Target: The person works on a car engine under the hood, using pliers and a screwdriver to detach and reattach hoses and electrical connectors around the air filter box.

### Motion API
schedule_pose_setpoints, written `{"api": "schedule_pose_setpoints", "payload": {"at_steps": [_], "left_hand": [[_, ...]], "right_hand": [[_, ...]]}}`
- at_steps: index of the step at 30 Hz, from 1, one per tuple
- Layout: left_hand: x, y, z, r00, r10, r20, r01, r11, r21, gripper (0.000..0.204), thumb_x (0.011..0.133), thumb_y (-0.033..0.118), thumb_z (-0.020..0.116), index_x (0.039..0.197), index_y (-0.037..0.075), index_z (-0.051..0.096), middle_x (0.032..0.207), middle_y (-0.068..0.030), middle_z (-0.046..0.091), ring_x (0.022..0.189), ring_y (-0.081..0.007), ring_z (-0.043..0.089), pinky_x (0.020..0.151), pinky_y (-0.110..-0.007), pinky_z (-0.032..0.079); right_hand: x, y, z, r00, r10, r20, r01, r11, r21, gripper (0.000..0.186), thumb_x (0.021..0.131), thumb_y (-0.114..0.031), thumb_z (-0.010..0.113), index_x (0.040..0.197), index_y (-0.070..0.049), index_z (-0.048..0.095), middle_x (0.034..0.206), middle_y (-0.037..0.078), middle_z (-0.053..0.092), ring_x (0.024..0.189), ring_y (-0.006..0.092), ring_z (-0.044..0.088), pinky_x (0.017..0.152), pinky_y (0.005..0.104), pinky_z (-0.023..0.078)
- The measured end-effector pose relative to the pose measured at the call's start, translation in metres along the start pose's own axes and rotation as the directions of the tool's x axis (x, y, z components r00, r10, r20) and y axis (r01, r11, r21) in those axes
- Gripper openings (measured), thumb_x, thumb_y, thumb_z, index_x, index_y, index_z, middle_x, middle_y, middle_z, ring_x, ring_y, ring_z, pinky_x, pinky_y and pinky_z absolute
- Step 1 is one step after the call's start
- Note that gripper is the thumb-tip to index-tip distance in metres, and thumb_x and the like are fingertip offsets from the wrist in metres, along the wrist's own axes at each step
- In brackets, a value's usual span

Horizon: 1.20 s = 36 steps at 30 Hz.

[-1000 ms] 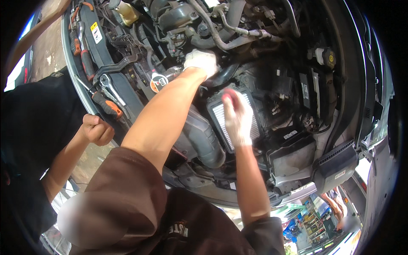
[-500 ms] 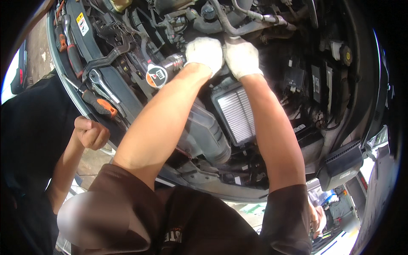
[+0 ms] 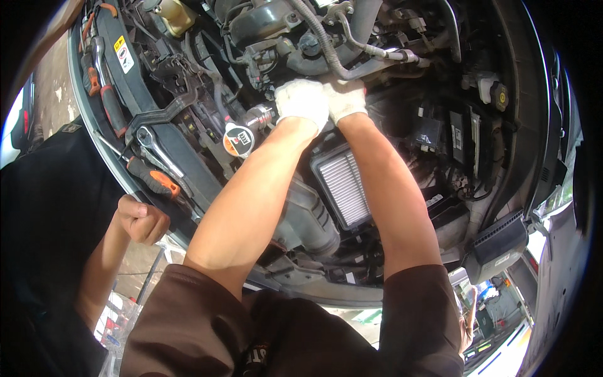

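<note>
Deep in the engine bay, left hand [image 3: 302, 102] and right hand [image 3: 345, 98] clench side by side, each grip's contents hidden.

Both gloved hands are pressed side by side on a grey hose [image 3: 336, 66] deep in the engine bay. It is ribbed and curves from the upper engine down under the gloves. Just below lies a white pleated air filter [image 3: 344, 186], uncovered, flat in its black housing.

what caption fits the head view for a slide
Two gloved hands, left hand and right hand, meet deep in a car engine bay above the exposed air filter.
</note>
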State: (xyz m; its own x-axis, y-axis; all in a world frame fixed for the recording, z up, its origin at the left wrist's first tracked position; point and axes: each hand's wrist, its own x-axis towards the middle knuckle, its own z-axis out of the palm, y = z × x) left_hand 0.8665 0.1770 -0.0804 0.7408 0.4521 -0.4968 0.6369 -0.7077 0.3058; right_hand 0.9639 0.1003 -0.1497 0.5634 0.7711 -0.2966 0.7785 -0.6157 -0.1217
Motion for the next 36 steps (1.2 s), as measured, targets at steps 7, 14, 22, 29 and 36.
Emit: {"api": "schedule_pose_setpoints", "payload": {"at_steps": [7,14,22,29,36], "left_hand": [[0.014,-0.004,-0.007,0.995,-0.054,0.079,0.055,0.998,-0.013,0.035,0.099,0.025,0.055,0.105,0.004,0.084,0.112,-0.0219,0.081,0.108,-0.0386,0.079,0.092,-0.048,0.063],[0.030,-0.027,0.011,0.998,0.069,-0.006,-0.069,0.994,-0.084,0.034,0.097,0.020,0.054,0.108,0.000,0.080,0.114,-0.0283,0.077,0.110,-0.0441,0.075,0.098,-0.053,0.060],[0.032,-0.008,-0.005,0.991,-0.012,0.134,0.028,0.993,-0.118,0.047,0.101,0.027,0.047,0.125,0.000,0.077,0.130,-0.0306,0.071,0.126,-0.0451,0.068,0.110,-0.052,0.053],[0.033,-0.004,-0.007,0.962,-0.026,0.272,0.052,0.995,-0.087,0.045,0.103,0.027,0.048,0.131,0.005,0.076,0.137,-0.0264,0.070,0.131,-0.0413,0.067,0.110,-0.050,0.054],[0.049,-0.025,0.005,0.949,-0.144,0.279,0.212,0.949,-0.233,0.046,0.102,0.025,0.052,0.140,0.006,0.070,0.147,-0.0237,0.065,0.138,-0.0384,0.063,0.114,-0.047,0.053]], "right_hand": [[0.003,0.003,0.001,0.999,0.039,0.006,-0.039,0.993,0.111,0.038,0.099,-0.036,0.054,0.103,-0.009,0.080,0.107,0.016,0.081,0.100,0.0376,0.078,0.084,0.0508,0.061],[-0.006,-0.007,-0.010,0.981,0.187,-0.056,-0.123,0.812,0.571,0.039,0.100,-0.040,0.057,0.109,-0.009,0.080,0.108,0.020,0.080,0.099,0.0393,0.077,0.086,0.0485,0.061],[0.008,0.004,0.018,0.995,0.098,-0.018,-0.085,0.926,0.368,0.035,0.100,-0.034,0.057,0.114,-0.011,0.081,0.111,0.016,0.081,0.101,0.0361,0.079,0.084,0.0484,0.063],[-0.002,0.013,0.016,0.994,0.090,-0.060,-0.059,0.914,0.402,0.035,0.102,-0.032,0.054,0.113,-0.013,0.080,0.109,0.017,0.081,0.098,0.0368,0.079,0.083,0.0514,0.062],[0.004,-0.007,0.002,0.984,0.124,-0.128,-0.064,0.915,0.398,0.036,0.100,-0.035,0.055,0.106,-0.011,0.081,0.108,0.019,0.081,0.099,0.0381,0.078,0.084,0.0528,0.060]]}}
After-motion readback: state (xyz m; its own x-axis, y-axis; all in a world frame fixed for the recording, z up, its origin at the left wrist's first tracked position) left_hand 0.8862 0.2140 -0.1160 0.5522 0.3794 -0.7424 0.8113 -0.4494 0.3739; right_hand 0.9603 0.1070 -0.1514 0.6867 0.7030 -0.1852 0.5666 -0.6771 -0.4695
